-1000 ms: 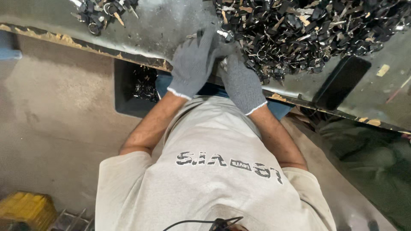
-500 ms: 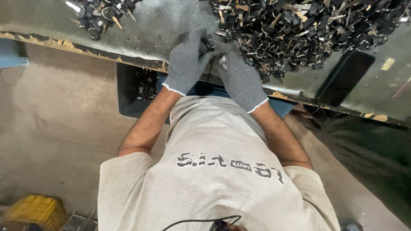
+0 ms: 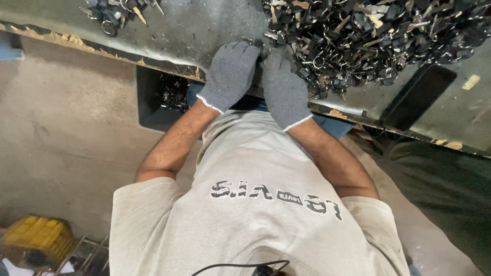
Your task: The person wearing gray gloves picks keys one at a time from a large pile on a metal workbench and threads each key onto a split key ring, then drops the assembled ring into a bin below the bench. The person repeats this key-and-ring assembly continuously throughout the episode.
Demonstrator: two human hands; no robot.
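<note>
At the workbench's [image 3: 204,36] near edge, the gloved left hand [image 3: 229,74] and right hand [image 3: 282,88] pinch together on a small metal part [image 3: 263,49] beside the big pile of parts [image 3: 368,36], likely light, stiff, best held by its edges.

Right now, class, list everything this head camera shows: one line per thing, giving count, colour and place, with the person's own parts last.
Big heap of small parts: one, too many pieces to count, black and metallic, on the table at upper right.
Small cluster of parts: one, black and metallic, on the table at upper left.
Table: one, grey-green with a chipped edge, across the top.
Bin: one, dark, under the table edge, with dark parts inside.
Dark flat panel: one, black, on the table at right.
Crate: one, yellow, on the floor at lower left.
Left hand: grey glove, at the heap's edge.
Right hand: grey glove, fingertips against the left hand's; what they hold is hidden.
</note>
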